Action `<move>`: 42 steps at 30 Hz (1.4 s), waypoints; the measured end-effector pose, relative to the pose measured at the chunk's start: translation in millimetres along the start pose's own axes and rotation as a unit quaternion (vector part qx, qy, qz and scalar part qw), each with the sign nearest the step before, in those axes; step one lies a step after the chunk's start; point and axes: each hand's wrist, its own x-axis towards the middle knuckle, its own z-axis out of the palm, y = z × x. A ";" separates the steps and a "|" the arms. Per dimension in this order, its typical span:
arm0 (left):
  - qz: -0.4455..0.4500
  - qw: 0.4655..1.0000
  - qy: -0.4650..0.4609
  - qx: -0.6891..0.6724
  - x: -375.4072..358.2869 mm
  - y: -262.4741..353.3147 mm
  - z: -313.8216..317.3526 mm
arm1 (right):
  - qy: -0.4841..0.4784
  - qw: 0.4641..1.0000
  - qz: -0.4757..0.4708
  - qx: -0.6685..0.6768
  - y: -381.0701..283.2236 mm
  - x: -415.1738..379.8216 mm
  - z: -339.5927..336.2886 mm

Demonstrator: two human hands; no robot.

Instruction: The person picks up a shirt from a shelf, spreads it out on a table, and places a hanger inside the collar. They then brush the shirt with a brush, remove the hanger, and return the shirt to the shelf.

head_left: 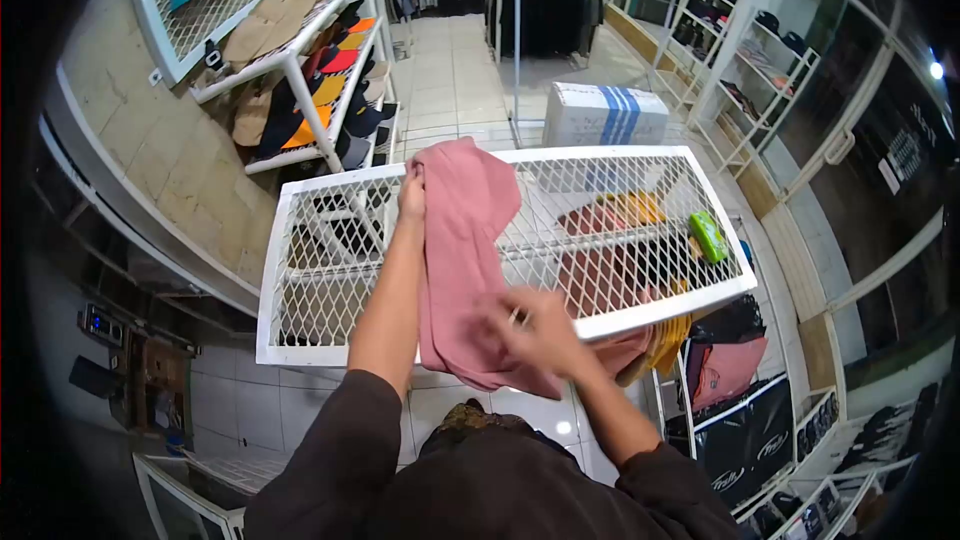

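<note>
A dusty-pink garment (460,250) lies lengthwise across a white wire-mesh shelf top (330,270), its near end hanging over the front edge. My left hand (411,195) grips the garment's far left edge near the top. My right hand (535,330) is blurred with motion over the near part of the cloth at the shelf's front rim, fingers curled on the fabric.
A small green packet (709,236) lies on the mesh at the right. Folded red and yellow clothes (620,240) show under the mesh. A white box with blue stripes (605,115) stands on the floor beyond. Racks of caps (300,60) are at the left, and hanging clothes at the back.
</note>
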 end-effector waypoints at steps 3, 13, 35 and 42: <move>0.022 0.999 0.001 -0.037 -7.2 -7.7 1.9 | 0.167 0.983 0.003 -0.070 70.7 123.7 -26.9; 0.012 0.998 -0.049 -0.045 -26.8 7.1 11.2 | 0.237 0.963 -0.024 -0.123 150.2 213.0 -20.6; 0.075 0.852 -0.155 0.495 -221.2 89.5 19.1 | 0.326 0.921 0.082 -0.198 96.9 -5.4 -144.0; -0.085 0.781 -0.064 0.615 -368.8 76.1 10.8 | 0.335 0.920 0.173 -0.108 63.7 -88.0 -47.1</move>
